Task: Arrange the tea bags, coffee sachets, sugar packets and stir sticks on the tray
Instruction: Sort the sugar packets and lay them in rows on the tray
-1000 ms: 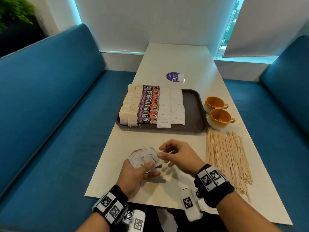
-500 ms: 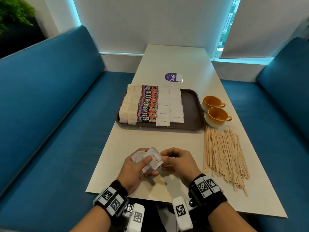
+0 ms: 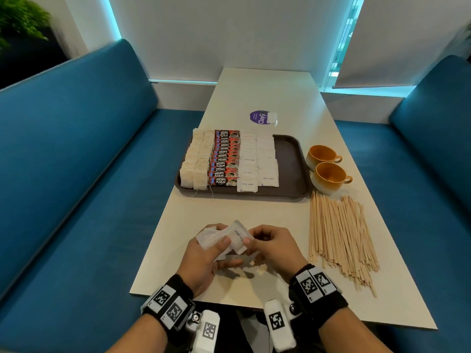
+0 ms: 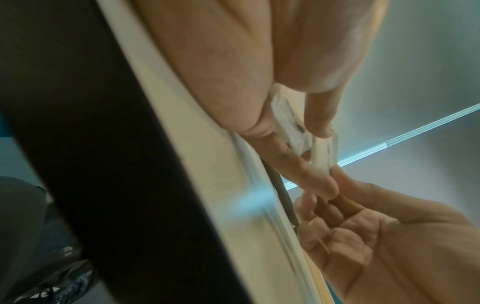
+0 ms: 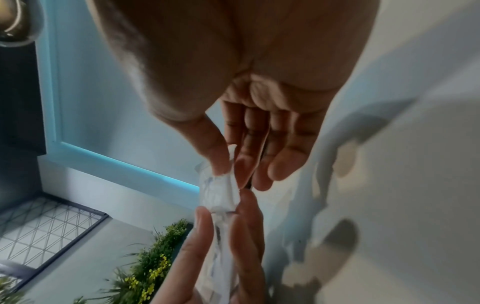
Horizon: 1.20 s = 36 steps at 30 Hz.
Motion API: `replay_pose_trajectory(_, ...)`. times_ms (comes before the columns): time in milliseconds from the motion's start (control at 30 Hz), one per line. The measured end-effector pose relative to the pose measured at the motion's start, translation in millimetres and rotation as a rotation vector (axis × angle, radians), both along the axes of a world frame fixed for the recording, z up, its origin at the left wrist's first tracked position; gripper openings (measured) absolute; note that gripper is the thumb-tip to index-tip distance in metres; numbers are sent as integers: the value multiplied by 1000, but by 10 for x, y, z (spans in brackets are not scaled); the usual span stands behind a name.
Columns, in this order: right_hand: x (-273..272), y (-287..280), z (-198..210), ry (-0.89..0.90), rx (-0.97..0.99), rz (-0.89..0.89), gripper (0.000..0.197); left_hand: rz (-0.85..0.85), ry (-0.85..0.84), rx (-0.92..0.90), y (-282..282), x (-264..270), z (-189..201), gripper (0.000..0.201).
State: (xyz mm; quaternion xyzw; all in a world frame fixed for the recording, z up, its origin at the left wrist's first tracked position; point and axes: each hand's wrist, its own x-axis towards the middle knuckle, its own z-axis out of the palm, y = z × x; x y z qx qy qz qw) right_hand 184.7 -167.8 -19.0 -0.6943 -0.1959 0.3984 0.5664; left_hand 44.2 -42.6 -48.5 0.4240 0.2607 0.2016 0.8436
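The red coffee sachets [image 3: 224, 159] stacked in a row on the tray [image 3: 288, 161] each read "KOPI JUAN". Several sugar packets [image 3: 257, 161] beside them read "white sugar". The packet [image 3: 238, 236] pinched between both hands shows "white sug", the rest covered. A purple round sticker [image 3: 258, 117] toward the surface's far edge reads "ClayG"; its smaller print is illegible.

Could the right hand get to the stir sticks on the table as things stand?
Probably yes, once freed: the right hand is pinching a sugar packet also held by the left hand. The stir sticks lie on the table just to its right, with nothing between.
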Motion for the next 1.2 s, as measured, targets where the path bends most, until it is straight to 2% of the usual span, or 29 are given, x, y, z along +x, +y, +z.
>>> replay_pose_trajectory(200,63,7,18,-79,30,24,11,-27,37,0,-9,3,29,45)
replay_pose_trajectory(433,7,70,17,-34,201,17,26,6,19,-12,1,9,1,32)
replay_pose_trajectory(533,11,73,-7,-111,244,51,20,29,16,-11,15,6,-22,35)
replay_pose_trajectory(633,7,38,-10,-151,212,67,17,13,11,-6,16,0,-21,32)
replay_pose_trajectory(800,12,-11,14,-172,160,120,25,3,18,27,1,1,4,26)
replay_pose_trajectory(1033,48,8,13,-167,118,85,34,12,13,-4,21,10,-7,33)
replay_pose_trajectory(1133,93,-28,1,-146,115,59,35,6,31,28,35,9,-66,47)
replay_pose_trajectory(1200,116,-53,2,-138,108,59,35,12,34,41,44,7,-97,45)
